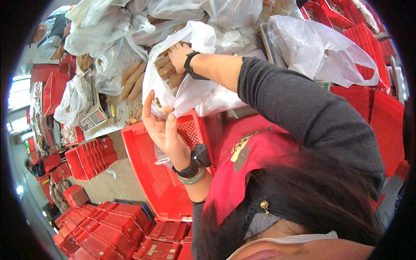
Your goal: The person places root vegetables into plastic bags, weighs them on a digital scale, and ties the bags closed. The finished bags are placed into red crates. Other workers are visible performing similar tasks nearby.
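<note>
My right hand [179,58] reaches into the mouth of a white plastic bag [198,35] and rests on brown tubers [167,70] that look like yams or sweet potatoes. Whether its fingers grip one is hard to tell. At the bag's near edge is my left hand [164,130], palm up, thumb and fingertips pinching the bag's rim. Loose long tubers [134,79] lie just left of the bag on the table [110,125].
Filled plastic bags [117,29] crowd the table's far side. A digital scale [93,119] stands left, another bag [299,45] right. An upright red crate [159,169] is below my left hand; stacked red crates [107,227] stand lower left. Another person [53,35] is upper left.
</note>
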`<state>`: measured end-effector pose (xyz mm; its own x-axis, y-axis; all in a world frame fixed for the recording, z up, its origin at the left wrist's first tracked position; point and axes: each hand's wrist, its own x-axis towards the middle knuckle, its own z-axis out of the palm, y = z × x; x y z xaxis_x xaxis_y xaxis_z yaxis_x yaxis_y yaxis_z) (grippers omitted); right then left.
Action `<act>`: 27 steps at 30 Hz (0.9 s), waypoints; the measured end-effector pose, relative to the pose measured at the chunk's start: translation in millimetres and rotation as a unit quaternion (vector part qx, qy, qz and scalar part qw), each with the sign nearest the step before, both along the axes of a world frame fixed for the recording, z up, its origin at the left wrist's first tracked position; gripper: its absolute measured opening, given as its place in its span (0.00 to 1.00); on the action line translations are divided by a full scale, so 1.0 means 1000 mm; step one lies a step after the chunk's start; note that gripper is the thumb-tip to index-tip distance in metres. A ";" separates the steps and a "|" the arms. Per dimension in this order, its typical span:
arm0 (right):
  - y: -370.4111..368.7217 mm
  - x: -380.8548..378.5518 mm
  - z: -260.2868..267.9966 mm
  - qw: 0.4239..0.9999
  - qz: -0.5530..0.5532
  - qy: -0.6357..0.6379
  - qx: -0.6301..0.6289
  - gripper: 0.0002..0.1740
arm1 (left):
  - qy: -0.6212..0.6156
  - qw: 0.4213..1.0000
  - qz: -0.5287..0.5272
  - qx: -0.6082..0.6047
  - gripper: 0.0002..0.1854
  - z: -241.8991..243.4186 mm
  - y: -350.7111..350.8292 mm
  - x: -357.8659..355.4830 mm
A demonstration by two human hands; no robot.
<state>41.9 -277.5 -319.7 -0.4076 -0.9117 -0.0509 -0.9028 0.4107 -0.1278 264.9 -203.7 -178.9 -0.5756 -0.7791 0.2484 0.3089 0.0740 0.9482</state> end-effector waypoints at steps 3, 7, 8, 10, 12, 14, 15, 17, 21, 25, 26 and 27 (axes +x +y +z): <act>0.003 0.007 -0.003 1.000 -0.008 -0.024 -0.012 0.43 | -0.016 1.000 0.025 0.001 0.28 0.001 0.002 -0.002; 0.007 0.002 -0.003 0.999 0.018 -0.032 -0.015 0.32 | -0.006 1.000 0.017 -0.002 0.26 0.002 0.004 -0.003; 0.006 -0.001 -0.001 1.000 0.014 -0.025 0.001 0.31 | -0.009 1.000 0.017 -0.004 0.26 0.002 0.003 -0.003; 0.002 -0.006 0.006 0.999 0.006 -0.031 0.041 0.33 | -0.017 1.000 0.023 -0.004 0.26 0.002 0.004 -0.003; -0.001 -0.006 0.013 0.994 0.032 -0.038 0.096 0.34 | -0.023 0.999 0.028 -0.006 0.25 0.003 0.004 -0.002; 0.000 -0.003 0.018 0.996 0.031 -0.031 0.084 0.36 | -0.038 0.999 0.033 0.008 0.27 0.003 0.002 0.000; 0.003 -0.002 0.019 0.995 0.028 -0.058 0.073 0.37 | -0.045 0.998 0.033 0.011 0.28 0.003 0.001 0.001; 0.009 0.000 0.020 0.993 0.015 -0.104 0.056 0.37 | -0.047 0.998 0.032 0.006 0.28 0.003 -0.001 0.003; 0.020 -0.004 0.024 0.991 0.085 -0.040 0.096 0.34 | -0.060 0.998 0.018 -0.018 0.27 0.000 -0.003 0.008; 0.031 -0.011 0.038 0.996 0.080 0.007 0.024 0.33 | -0.057 0.997 0.044 -0.014 0.27 0.001 -0.007 0.010; 0.036 -0.013 0.043 0.996 0.080 -0.049 -0.012 0.34 | -0.042 0.998 0.050 -0.015 0.26 0.001 -0.009 0.010; 0.044 -0.015 0.048 0.990 0.078 -0.104 -0.047 0.36 | -0.026 0.998 0.056 -0.016 0.25 0.001 -0.012 0.010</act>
<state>27.4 -233.5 -271.6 -0.2513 -0.9674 -0.0306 -0.9042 0.2459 -0.3492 274.6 -215.6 -178.1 -0.4980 -0.8313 0.2469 0.2482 0.1361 0.9591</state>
